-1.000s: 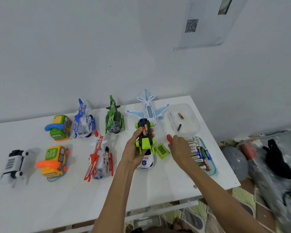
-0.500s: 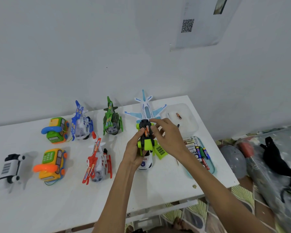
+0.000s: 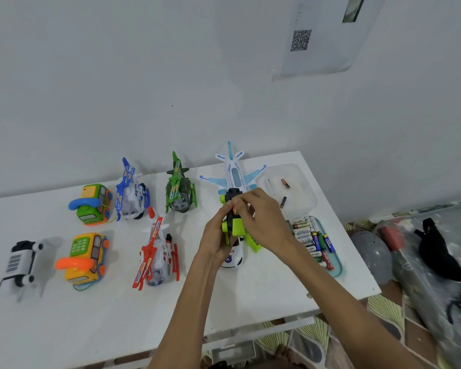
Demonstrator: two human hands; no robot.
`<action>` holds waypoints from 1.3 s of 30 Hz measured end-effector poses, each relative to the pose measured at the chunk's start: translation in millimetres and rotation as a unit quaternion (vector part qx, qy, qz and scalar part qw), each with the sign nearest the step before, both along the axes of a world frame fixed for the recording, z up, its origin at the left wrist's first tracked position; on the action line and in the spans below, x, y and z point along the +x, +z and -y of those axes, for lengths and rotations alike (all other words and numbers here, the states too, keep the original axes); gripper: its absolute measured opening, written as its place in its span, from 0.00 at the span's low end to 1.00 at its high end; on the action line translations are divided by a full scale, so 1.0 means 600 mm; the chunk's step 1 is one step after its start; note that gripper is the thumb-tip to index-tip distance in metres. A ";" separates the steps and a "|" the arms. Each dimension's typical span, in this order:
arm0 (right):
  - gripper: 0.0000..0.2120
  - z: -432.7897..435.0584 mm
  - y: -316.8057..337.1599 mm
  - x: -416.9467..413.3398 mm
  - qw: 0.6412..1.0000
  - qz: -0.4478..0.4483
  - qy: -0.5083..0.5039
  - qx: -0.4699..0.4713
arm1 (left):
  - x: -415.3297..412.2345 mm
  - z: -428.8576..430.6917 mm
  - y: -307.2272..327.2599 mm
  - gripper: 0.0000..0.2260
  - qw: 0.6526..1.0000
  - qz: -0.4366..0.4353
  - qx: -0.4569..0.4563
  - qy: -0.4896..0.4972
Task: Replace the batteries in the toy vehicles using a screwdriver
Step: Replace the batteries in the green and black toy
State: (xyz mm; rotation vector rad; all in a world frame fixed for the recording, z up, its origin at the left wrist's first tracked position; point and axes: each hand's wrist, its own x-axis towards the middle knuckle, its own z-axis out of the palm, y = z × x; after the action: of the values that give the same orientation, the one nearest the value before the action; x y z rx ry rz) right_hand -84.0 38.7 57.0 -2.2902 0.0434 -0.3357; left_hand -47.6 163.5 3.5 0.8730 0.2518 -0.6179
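Leverage matters: the left hand (image 3: 217, 237) grips the upturned lime-green and black plastic toy vehicle (image 3: 234, 227) above the white table (image 3: 250, 302), toward its right edge. The right hand (image 3: 262, 222) pinches an orange battery (image 3: 234, 209) and should lift one end first.

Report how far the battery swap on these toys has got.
Done: the green cover lies beside the police car; two loose batteries lie in the clear tub. In hand: the left hand grips the green-black car while the right hand pinches a battery in its open bay. Left: refitting the cover; whether the other toys are done cannot be told.
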 end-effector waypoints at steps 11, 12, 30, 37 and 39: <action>0.09 0.005 0.020 -0.006 0.996 -0.057 -0.007 -0.064 | -0.007 -0.003 -0.013 0.16 0.999 0.018 0.042 -0.017; 0.10 0.001 0.021 -0.008 0.994 -0.060 -0.009 -0.087 | -0.007 -0.002 -0.013 0.18 0.998 0.022 0.050 -0.017; 0.08 0.001 0.023 -0.012 0.982 -0.113 0.010 -0.150 | -0.018 -0.003 -0.018 0.20 0.996 0.023 0.084 0.002; 0.03 0.026 0.017 -0.003 0.994 -0.108 0.018 -0.010 | -0.031 0.000 -0.013 0.17 0.998 0.005 0.066 0.011; 0.03 0.020 0.013 -0.005 0.997 -0.075 -0.003 0.034 | -0.029 0.000 -0.018 0.18 0.998 -0.002 0.058 0.007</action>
State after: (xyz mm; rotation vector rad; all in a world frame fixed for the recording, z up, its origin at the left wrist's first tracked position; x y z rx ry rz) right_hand -86.7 26.9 65.1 -2.2452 0.1357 -0.1611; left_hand -65.1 163.2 -7.2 0.9800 0.2991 -0.5966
